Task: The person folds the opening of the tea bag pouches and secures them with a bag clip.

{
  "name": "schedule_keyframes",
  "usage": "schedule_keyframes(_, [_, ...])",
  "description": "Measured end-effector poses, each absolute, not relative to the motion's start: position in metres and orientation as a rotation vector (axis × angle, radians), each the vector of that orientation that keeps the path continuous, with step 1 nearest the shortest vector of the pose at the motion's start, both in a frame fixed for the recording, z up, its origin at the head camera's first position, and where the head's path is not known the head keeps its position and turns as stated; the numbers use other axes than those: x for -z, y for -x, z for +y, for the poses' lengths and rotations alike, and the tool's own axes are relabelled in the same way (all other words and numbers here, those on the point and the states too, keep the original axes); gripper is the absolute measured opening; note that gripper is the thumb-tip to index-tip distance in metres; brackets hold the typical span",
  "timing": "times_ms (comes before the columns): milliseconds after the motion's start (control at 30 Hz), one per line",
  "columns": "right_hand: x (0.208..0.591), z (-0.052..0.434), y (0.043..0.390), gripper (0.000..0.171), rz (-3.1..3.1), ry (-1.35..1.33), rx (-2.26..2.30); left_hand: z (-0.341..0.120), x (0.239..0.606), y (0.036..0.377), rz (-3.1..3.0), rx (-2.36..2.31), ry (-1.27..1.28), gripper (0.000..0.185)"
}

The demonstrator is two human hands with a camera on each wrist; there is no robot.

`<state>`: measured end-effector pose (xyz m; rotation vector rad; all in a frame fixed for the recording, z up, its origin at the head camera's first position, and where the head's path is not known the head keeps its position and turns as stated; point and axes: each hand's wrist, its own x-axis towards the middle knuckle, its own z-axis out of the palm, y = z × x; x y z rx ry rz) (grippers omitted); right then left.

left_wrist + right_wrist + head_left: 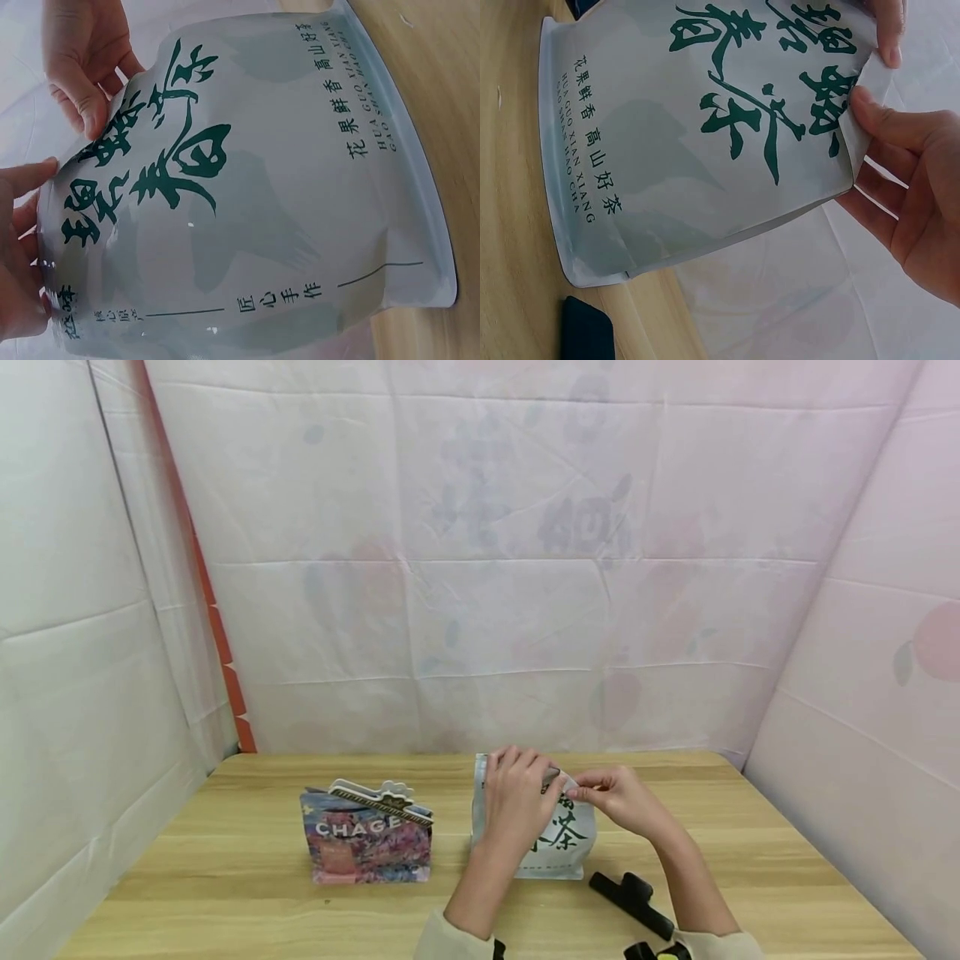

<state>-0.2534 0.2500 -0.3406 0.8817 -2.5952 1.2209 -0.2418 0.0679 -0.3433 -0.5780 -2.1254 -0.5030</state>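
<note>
A pale tea pouch [558,862] with large dark green characters stands upright on the table. Its top edge is pinched between the thumb and fingers of my left hand [517,793], which covers much of the front in the head view. At the upper right corner, my right hand [621,795] pinches the top edge, thumb in front and fingers behind. The right wrist view shows the rim folded over into a pale flap [859,139] under the right thumb. A black bag clip [632,903] lies on the table in front of the pouch, near my right forearm.
To the left stands a colourful pouch [360,853] marked CHAGE, with a decorated clip [384,800] slanting across its top. The wooden table [225,860] is enclosed by pale fabric walls [510,610] at the back and both sides.
</note>
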Motion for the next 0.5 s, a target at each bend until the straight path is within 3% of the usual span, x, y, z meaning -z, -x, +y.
schedule_keyframes(233, [0.3407,0.2509,0.2536,0.011,-2.595,-0.880,-1.208,0.0668,0.3406,0.2393,-2.194,0.373,0.558,0.024])
schedule_keyframes(500, [0.3389,0.2509,0.2528,0.011,-2.610,-0.908,-1.190,0.0700,0.3421,0.2387,-2.165,0.369,0.509,0.021])
